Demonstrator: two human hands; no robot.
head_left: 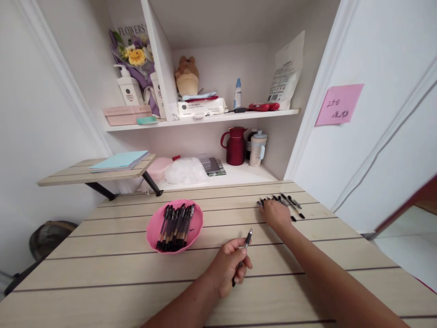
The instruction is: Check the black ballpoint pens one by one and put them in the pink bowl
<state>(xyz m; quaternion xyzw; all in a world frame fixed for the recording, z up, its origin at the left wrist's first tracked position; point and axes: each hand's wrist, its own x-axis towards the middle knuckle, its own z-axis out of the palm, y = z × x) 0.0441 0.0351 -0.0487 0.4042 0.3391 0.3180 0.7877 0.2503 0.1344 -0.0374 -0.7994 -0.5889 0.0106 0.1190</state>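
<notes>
My left hand [232,262] is closed round a black pen [248,238], its silvery tip slanting up to the right. Over by the back right of the table, my right hand [276,213] reaches down onto a row of loose pens [292,203] with black ends. Its fingers are curled and mostly hidden, so what they grip cannot be made out. To the left stands a pink scalloped bowl [152,231], in which several dark pens [175,225] lie side by side, slanting.
A small raised shelf [54,176] on black legs bears blue paper [119,160] at the back left. Behind the table, a white cabinet holds a plastic bag [186,171], a red jug [235,146] and a speckled cup [257,149]. A pink note [339,105] sticks to the right wall.
</notes>
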